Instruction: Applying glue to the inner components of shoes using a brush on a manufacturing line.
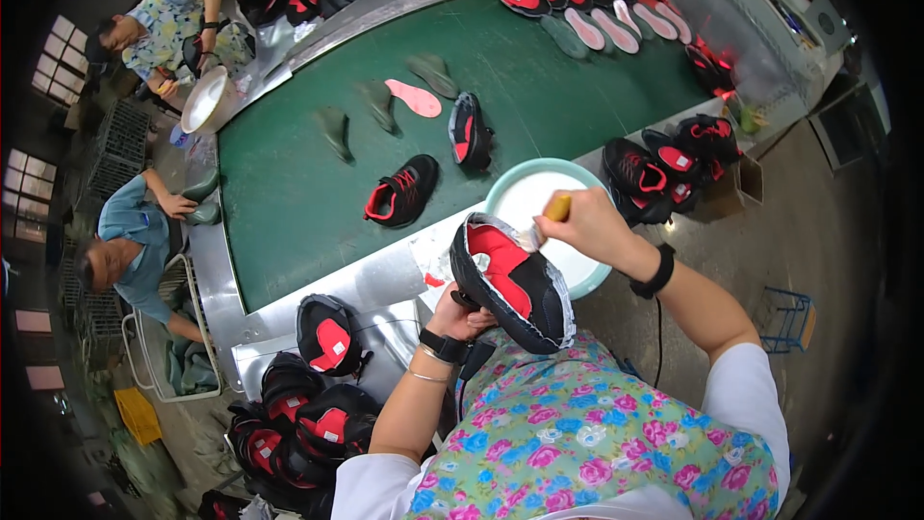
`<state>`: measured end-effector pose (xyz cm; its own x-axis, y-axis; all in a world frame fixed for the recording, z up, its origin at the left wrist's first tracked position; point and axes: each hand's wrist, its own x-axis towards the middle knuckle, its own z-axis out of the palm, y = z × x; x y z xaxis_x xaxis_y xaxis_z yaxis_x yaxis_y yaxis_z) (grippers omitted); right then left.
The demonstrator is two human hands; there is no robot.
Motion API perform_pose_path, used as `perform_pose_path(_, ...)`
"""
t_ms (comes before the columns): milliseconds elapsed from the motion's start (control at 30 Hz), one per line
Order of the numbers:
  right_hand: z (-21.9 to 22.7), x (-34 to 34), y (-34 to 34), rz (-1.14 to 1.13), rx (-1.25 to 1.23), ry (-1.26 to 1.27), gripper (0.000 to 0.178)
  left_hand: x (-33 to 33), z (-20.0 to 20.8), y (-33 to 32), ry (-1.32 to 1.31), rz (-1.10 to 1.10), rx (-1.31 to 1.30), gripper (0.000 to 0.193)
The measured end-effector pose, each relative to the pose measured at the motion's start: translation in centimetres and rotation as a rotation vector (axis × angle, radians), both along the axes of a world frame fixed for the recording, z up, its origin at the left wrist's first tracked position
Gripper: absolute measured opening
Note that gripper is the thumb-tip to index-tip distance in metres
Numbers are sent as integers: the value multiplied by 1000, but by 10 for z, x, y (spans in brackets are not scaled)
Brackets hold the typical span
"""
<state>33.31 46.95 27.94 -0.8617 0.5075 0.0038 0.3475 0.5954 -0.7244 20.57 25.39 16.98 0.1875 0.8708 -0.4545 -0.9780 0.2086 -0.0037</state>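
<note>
My left hand (462, 314) grips a black and red shoe upper (535, 329) from below and the left. The upper is tilted with its underside facing up, showing a red inner board and a whitish rim. A yellow-handled brush (556, 208) is held in my right hand (589, 221), its bristles at the upper's right inner edge. Just behind stands a wide bowl (496, 195) with a pale teal rim, holding white liquid; the upper and my right hand cover part of it. Beyond, on the green belt (289, 221), a black and red shoe (402, 191) lies beside another shoe (470, 132).
A pink insole (414, 98) and blurred dark green soles (334, 133) lie on the belt. Several uppers (327, 339) are piled at left, more shoes (640, 173) at right. Shoes and insoles line the far end. Two people (144, 241) sit along the left side.
</note>
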Motion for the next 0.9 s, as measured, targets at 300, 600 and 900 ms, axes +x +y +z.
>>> perform_pose_path(300,12,24,22,-422,-192,131,17,-94,-46,-33,372,515,-107,31)
perform_pose_path(600,-2,9,19,-592,-370,155,14,-177,-164,49,799,890,-128,44)
perform_pose_path(900,-21,0,18,-709,-395,40,12,-152,-277,133,914,792,-230,45)
